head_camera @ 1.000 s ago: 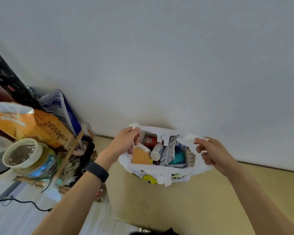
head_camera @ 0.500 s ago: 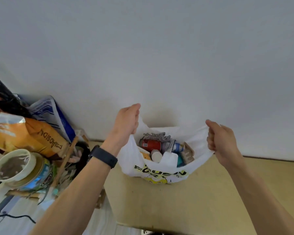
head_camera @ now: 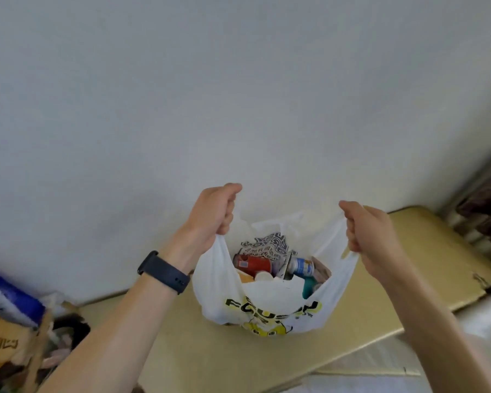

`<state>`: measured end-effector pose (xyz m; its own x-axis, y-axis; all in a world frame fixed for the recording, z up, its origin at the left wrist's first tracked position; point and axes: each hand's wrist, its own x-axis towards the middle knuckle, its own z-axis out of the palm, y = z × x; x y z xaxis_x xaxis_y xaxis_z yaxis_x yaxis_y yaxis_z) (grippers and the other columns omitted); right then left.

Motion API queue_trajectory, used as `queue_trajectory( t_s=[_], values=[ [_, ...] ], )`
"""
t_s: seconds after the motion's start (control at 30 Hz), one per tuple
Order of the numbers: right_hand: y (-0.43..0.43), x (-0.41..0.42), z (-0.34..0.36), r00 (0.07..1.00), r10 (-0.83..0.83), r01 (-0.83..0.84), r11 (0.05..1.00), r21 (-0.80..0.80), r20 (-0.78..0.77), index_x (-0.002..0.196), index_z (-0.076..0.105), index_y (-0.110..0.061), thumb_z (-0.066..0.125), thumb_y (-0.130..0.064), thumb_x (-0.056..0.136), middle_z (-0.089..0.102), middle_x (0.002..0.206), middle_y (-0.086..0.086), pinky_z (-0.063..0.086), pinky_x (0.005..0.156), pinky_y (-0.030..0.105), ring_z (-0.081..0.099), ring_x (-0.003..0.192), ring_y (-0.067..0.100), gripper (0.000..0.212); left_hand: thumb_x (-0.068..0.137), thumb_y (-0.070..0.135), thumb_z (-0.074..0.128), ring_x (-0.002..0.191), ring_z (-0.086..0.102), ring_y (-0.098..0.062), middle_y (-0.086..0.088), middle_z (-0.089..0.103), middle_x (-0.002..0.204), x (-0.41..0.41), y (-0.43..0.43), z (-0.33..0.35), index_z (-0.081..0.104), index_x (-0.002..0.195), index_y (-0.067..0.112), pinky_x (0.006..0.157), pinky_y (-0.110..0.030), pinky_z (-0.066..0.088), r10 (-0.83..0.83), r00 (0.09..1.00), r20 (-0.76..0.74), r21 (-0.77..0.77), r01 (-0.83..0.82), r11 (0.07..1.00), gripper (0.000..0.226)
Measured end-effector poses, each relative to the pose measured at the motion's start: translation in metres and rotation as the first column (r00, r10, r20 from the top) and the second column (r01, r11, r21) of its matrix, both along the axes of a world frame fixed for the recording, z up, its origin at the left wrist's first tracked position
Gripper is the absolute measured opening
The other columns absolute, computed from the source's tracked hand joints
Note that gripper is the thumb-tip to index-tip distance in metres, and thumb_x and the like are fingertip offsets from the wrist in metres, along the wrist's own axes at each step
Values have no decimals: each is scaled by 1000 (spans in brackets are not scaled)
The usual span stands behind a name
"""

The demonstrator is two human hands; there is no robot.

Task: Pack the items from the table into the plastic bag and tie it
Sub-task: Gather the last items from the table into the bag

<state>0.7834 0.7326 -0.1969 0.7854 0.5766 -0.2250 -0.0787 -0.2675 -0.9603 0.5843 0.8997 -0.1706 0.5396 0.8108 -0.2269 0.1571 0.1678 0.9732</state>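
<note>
- One white plastic bag point(head_camera: 270, 304) in the lower centre of the frame, resting on the yellowish table point(head_camera: 210, 353), mouth pulled wide open, yellow-and-black print on the near face.
- Inside, several packed items: one red can point(head_camera: 254, 263) lying on its side, one blue-and-white can point(head_camera: 302, 266) right of it, one black-and-white patterned packet point(head_camera: 268, 245) behind both, one white round cap point(head_camera: 262, 276), something teal point(head_camera: 308, 287) at the right edge; exact count of the rest impossible to tell.
- Two bag handles, one on each side, both stretched upward and apart.
- Left hand point(head_camera: 213, 214) clenched around the left handle, above and left of the bag; one dark wristband point(head_camera: 163, 272) on that wrist.
- Right hand point(head_camera: 372, 231) clenched around the right handle, right of centre.
- Plain white wall point(head_camera: 238, 95) filling the upper frame.
- Clutter in the lower left corner, including one orange bag point(head_camera: 3, 347) and one blue-and-white bag point(head_camera: 9, 299).
</note>
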Motion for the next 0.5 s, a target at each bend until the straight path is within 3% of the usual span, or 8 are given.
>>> queue_trajectory(
  t_s=[0.27, 0.5],
  values=[
    [-183, 25, 14, 940, -341, 339, 939, 67, 23, 63, 38, -23, 60, -32, 92, 28, 47, -7, 24, 48, 31, 25, 44, 15, 37, 93, 16, 58, 47, 13, -14, 2, 18, 55, 103, -116, 21, 28, 63, 24, 47, -28, 11, -315, 949, 12, 63, 313, 948, 42],
    [-365, -2, 14, 793, -609, 606, 791, 81, 11, 63, 40, -22, 58, -27, 94, 30, 49, -6, 33, 54, 34, 28, 49, 16, 36, 86, 2, 61, 42, 19, -13, 2, 22, 52, 163, -263, 8, 39, 41, 23, 45, -27, 15, -591, 807, -23, 83, 590, 803, 54]
  ],
)
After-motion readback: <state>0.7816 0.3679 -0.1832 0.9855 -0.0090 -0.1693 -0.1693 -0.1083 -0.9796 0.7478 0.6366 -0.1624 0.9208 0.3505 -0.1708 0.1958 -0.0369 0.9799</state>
